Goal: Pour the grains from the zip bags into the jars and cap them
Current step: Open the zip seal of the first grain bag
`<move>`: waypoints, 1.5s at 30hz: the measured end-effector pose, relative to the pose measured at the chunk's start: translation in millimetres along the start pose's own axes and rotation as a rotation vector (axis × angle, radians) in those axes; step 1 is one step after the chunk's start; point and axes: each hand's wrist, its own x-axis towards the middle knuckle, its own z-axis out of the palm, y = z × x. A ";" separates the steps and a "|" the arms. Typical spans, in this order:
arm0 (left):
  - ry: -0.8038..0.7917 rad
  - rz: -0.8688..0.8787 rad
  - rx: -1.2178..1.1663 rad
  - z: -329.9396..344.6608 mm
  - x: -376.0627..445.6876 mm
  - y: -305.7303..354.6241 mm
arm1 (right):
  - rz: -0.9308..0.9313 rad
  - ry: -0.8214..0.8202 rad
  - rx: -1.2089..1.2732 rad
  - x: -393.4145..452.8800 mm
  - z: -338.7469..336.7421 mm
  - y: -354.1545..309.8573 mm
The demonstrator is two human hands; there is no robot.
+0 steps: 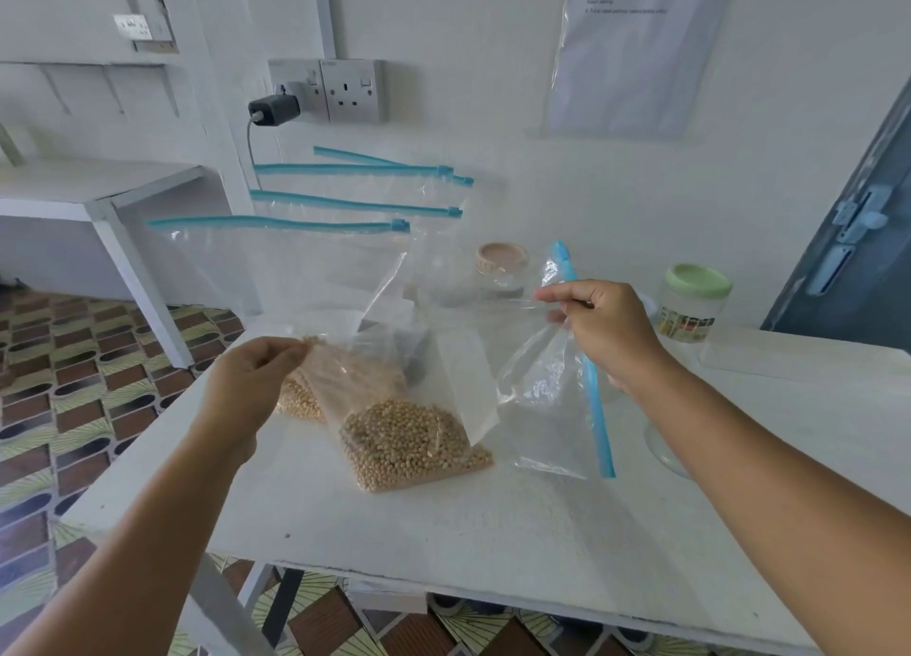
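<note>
Both forearms come in from the bottom edge, so that's what's closest. Left hand [246,384]: fingers and thumb are pinched onto the upper corner of a clear inner bag of grains [414,438], which looks like soybeans or something similar. Its lower part is rested on the white table [443,532], with the top lifted. Right hand [606,330]: fingers are curled around a crumpled zip bag [552,399] with a blue zipper strip [591,374] hanging down, and it looks empty.

Further out, a jar with a beige lid [502,271] is parked behind the bags, and a jar with a green lid [694,303] sits off to the right. Both are still capped. More zip bags [305,251] are propped at the back by the wall.

Stuff that could go wrong, as a guess: only one corner of the grain bag is held, so if it's lifted that way the weight could sag and grains could be dumped on the table before any jar is opened. Whether its mouth is sealed can't be told. The green jar also sits close to the right elbow's path and could be knocked.
</note>
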 end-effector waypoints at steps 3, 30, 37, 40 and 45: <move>0.009 -0.065 -0.121 3.0 -0.4 -9.1 | -0.007 0.008 0.007 -0.3 1.8 3.6; -0.122 0.021 0.117 -6.7 -3.8 6.1 | -0.047 -0.031 -0.023 -2.0 3.7 3.6; -0.235 0.017 0.112 -1.7 -7.6 11.8 | -0.103 -0.083 -0.005 -4.3 12.1 -1.9; -0.055 0.139 0.282 -5.8 -7.4 10.4 | -0.102 -0.023 0.008 -2.2 9.1 -1.7; 0.039 0.140 0.103 1.2 -9.9 3.2 | -0.085 0.005 0.011 2.2 8.9 3.5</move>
